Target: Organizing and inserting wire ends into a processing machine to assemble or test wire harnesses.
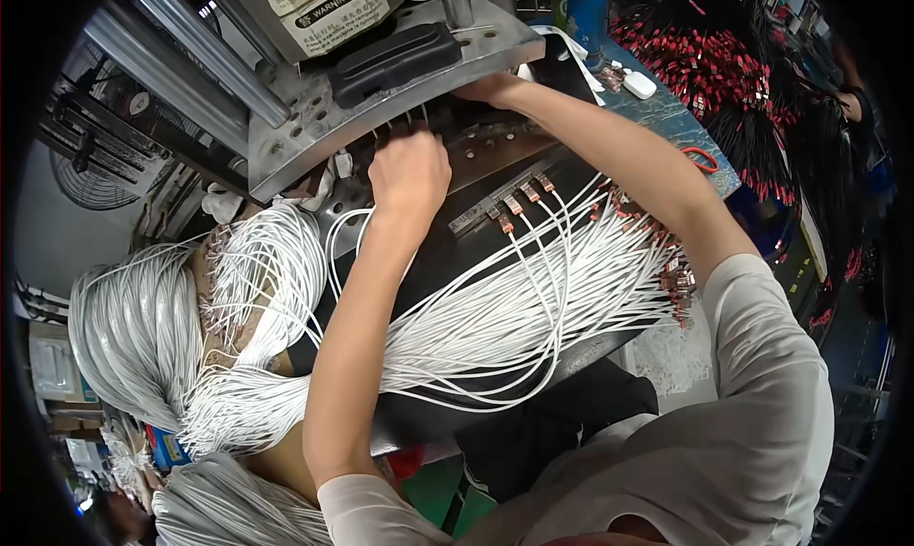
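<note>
The left hand (411,170) is reaching up to the front edge of a thick metal plate (486,46), its fingers bending and their tips hiding from view, so whether it is grasping anything cannot be told. The right hand (495,89) is reaching in under the same plate farther to the right, mostly hiding beneath it; its grip cannot be told either. A black block (395,60) is sitting on top of the plate.

Below the hands, a metal strip (476,220) is lying aslant on the black table (438,260), and 4 small connectors (514,204) are sitting in a row along its right part, each trailing a white cable. A broad bundle of white cables (514,298) is stretching across the table in front of the strip, its connector ends pointing right. Left of the left forearm, a looped bundle (290,270) is curving beside a thick pale coil (133,327). Off to the right, red-tipped black cables (705,70) are heaping up near a small white box (639,84).
</note>
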`<state>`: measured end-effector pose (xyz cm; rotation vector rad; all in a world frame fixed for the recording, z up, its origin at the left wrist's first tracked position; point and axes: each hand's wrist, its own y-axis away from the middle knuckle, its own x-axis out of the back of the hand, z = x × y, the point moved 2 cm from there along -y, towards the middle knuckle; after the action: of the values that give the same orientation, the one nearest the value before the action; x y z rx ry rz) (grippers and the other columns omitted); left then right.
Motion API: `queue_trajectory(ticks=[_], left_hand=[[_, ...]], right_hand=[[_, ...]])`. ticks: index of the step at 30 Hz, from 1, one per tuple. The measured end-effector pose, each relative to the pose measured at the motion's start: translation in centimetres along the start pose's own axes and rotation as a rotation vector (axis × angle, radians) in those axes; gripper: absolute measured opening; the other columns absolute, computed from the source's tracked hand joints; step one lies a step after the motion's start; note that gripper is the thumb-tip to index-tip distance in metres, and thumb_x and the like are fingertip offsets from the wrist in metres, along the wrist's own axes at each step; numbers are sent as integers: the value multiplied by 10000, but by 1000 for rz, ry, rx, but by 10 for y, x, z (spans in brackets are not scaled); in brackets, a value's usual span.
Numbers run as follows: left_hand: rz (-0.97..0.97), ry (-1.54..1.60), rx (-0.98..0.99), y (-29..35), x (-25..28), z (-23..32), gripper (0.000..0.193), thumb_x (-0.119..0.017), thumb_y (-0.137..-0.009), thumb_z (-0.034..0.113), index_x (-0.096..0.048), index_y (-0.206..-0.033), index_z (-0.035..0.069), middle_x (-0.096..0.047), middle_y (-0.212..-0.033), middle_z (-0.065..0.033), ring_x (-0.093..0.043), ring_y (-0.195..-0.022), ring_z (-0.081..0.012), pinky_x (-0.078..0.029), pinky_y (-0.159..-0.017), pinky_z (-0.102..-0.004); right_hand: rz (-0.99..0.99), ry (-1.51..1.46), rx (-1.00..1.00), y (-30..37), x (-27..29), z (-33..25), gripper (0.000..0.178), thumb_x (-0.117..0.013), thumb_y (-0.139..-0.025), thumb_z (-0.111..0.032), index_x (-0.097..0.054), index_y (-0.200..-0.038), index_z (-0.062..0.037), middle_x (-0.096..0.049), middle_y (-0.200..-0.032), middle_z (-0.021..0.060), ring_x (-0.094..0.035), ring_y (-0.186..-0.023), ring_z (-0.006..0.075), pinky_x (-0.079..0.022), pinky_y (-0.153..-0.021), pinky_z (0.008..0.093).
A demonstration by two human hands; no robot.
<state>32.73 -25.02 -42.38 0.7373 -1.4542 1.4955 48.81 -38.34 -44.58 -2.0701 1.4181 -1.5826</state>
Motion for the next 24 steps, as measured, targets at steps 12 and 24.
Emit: queue_trajectory(ticks=[12,24], left_hand=[[339,498,407,129,154,-157,265,-563,-1004,216,-667,-964,-25,-645,-895,-143,-586,-769,-273,-458,-721,-353],[-441,433,327,95,39,56,298,-663,-838,273,-738,-796,-13,-676,-688,-206,-668,-655,-394,-548,-708,-422]], right_hand=[[-364,481,-96,104,90,-77,216,-675,-877,-162,-675,-1008,10,-676,-997,206,-633,-944,377,-495,-822,444],[-1126,-72,-372,97,191,-125,261,-691,-863,-147,-686,-1075,4,-675,-882,118,-645,-877,297,-509,-804,394]])
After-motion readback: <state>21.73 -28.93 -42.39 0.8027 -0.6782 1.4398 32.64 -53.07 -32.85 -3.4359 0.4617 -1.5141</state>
